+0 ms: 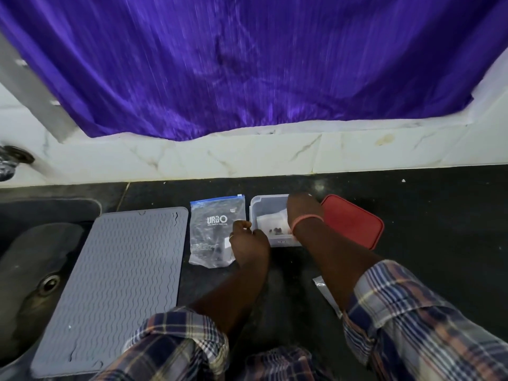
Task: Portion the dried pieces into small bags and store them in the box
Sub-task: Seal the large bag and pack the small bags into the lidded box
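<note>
the clear box (pixel 257 207) sat on the dark bench (pixel 426 215) beside its red lid (pixel 354 221), a small filled bag (pixel 270 220) inside. the right hand (pixel 302 209) reached in, grip hidden; the left hand (pixel 248 240), fingers curled, steadied the box's edge. storing step; another bag next, probably.

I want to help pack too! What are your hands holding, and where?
The left hand holds the clear box by its left wall. The right hand reaches inside; its fingers are hidden.
</note>
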{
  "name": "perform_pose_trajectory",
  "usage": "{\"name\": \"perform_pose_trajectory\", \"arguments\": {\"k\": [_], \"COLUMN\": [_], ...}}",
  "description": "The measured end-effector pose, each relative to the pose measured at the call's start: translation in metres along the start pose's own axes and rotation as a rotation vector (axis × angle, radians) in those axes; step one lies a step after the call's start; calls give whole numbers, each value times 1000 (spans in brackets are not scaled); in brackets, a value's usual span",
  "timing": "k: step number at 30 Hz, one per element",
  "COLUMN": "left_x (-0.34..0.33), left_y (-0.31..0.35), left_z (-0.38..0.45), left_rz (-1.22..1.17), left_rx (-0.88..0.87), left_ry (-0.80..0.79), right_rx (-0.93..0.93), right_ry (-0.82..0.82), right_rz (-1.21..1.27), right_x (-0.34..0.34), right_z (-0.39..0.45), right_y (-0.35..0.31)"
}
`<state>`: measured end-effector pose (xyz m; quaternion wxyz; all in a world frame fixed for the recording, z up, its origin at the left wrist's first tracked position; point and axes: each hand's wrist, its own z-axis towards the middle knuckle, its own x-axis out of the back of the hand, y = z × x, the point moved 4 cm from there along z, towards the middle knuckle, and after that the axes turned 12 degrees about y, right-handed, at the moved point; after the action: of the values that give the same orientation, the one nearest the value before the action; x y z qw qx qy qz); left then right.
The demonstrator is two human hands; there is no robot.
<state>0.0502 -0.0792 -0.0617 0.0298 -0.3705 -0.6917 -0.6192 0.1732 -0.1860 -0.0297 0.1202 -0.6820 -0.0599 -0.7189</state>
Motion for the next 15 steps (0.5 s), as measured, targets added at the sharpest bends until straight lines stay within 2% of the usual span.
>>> {"name": "perform_pose_trajectory", "arguments": {"k": [2, 4, 6, 8, 10, 12, 15], "left_x": [-1, -1, -1, 0, -1, -1, 2], "left_y": [1, 0, 0, -1, -1, -1, 0], "left_z": [-2, -3, -7, -9, -7, -7, -10], "left_rz": [6, 0, -7, -4, -1, -14, -41], "left_rx": [-10, -12, -2, 11, 21, 55, 73], "left_ry": [11, 17, 22, 23, 7, 0, 17], "right_rx": [111, 85, -47, -126, -152, -184, -208], "right_ry": [82, -126, -386, -424, -418, -345, 16], "right_rz": [-89, -47, 72, 129, 180, 245, 401], "right_x": [1, -10, -28, -35, -37, -34, -16], "right_z": [-1, 0, -4, -6, -5, -3, -8], "right_y": [-10, -13, -6, 1, 6, 11, 20]}}
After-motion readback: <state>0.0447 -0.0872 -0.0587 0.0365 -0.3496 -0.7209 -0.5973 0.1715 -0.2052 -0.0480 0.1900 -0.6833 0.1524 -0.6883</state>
